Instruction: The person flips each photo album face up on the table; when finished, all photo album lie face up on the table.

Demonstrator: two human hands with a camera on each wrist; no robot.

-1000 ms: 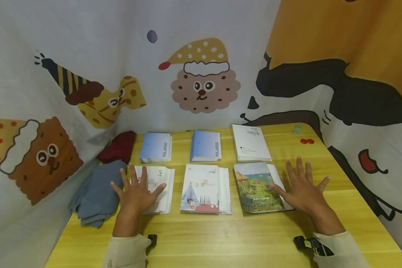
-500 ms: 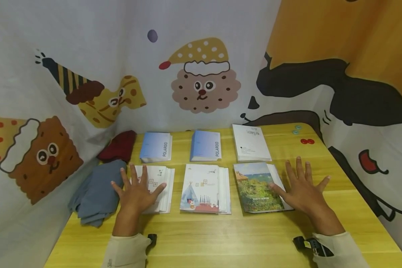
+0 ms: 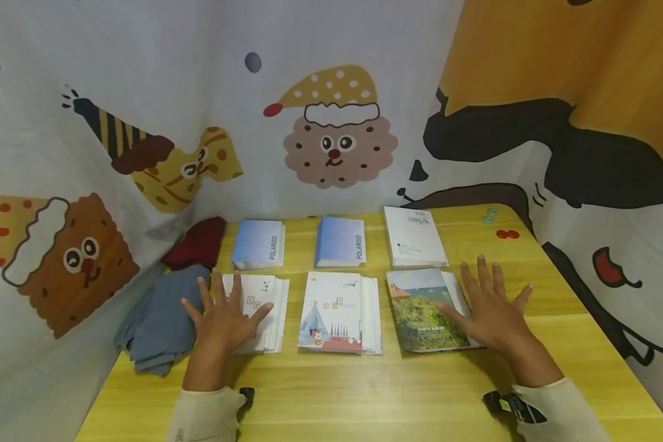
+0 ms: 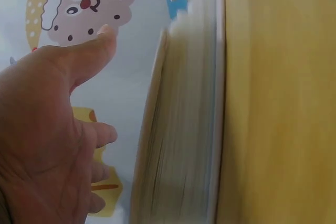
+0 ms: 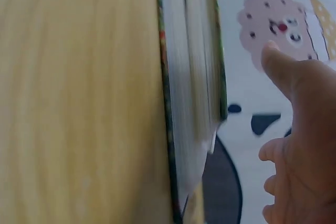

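Note:
My left hand is spread flat, palm down, over a white-covered album at the front left. In the left wrist view, a gap separates that hand from the album's thick page edges. On the other side, my right hand has its fingers fanned out above the right edge of a photo album with a landscape cover. The right wrist view has this hand apart from the album. Between the hands lies another white album with a tent drawing. Neither hand holds anything.
Behind lie two blue POLAROID albums and a white one. A grey-blue cloth and a dark red cloth are at the left. Red and teal small round pieces sit back right. A printed curtain surrounds the table.
My right hand has shifted slightly left and up, further over the landscape album. The left hand has barely moved. All albums stay where they were.

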